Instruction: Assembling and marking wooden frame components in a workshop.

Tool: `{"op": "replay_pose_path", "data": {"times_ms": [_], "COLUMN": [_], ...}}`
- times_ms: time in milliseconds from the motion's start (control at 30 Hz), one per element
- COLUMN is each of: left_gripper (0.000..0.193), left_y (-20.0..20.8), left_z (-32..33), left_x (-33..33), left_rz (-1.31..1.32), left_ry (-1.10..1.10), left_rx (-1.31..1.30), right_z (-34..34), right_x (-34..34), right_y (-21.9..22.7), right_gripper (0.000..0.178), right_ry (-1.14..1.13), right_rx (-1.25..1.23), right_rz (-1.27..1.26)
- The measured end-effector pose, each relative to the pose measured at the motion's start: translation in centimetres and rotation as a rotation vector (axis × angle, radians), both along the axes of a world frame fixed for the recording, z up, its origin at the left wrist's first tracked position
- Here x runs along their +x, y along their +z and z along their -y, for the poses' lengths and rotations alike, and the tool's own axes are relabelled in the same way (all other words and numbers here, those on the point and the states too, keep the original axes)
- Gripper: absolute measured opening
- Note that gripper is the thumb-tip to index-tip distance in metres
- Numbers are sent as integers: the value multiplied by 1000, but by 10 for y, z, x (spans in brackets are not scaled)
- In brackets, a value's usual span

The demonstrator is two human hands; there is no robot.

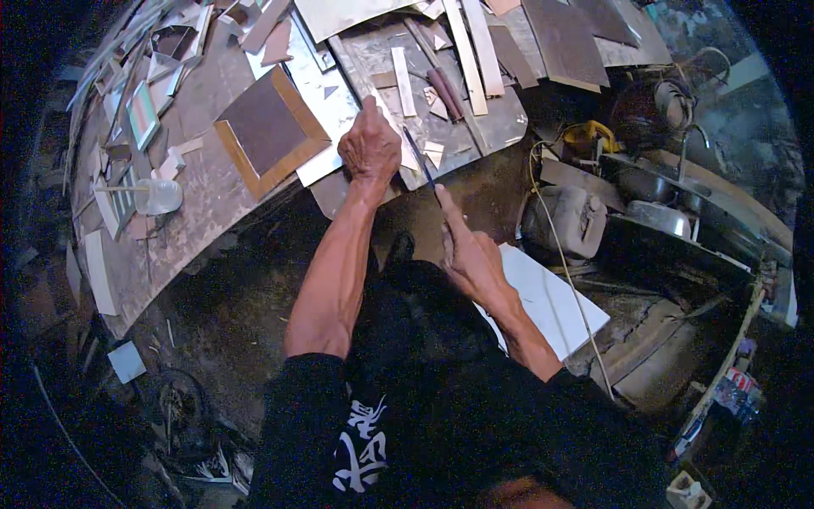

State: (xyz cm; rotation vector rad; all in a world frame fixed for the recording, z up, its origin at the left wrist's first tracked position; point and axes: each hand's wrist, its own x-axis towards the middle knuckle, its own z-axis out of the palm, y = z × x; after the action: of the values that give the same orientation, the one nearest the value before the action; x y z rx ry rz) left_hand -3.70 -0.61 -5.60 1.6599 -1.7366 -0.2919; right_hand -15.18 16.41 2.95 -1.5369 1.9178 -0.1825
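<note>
My left hand (370, 146) is closed and presses down at the near edge of the workbench, beside a narrow pale strip (409, 156). Its fingers hide whatever is under or inside them. To its right, my right hand (473, 256) is wrapped around a thin, dark, straight tool (420, 159), perhaps a file or a narrow saw blade. The index finger lies along the tool, which points up and left to the strip. The palm covers its handle. Left of my left hand lies a brown panel with a lighter wooden border (270, 131).
Loose wood strips (463, 55) and dark boards (560, 42) cover the far bench. Cut frame pieces and a translucent plastic cup (158, 197) sit at left. Below right are a white panel (551, 301), a grimy plastic jug (561, 222), a cable (578, 310) and metal basins (657, 219).
</note>
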Motion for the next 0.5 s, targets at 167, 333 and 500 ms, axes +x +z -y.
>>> {"op": "replay_pose_path", "data": {"times_ms": [167,333,500], "left_gripper": [18,24,32], "left_y": [-4,-7,2], "left_z": [-1,-1,-7], "left_x": [0,2,4], "left_rz": [-10,16,-12], "left_ry": [-30,-12,-28], "left_rx": [-18,-6,21], "right_z": [-4,-4,-4], "right_x": [2,-2,1], "right_y": [3,6,8], "right_gripper": [60,61,63], "right_ry": [-16,44,45], "right_rx": [-27,1,7], "right_rz": [31,20,-26]}}
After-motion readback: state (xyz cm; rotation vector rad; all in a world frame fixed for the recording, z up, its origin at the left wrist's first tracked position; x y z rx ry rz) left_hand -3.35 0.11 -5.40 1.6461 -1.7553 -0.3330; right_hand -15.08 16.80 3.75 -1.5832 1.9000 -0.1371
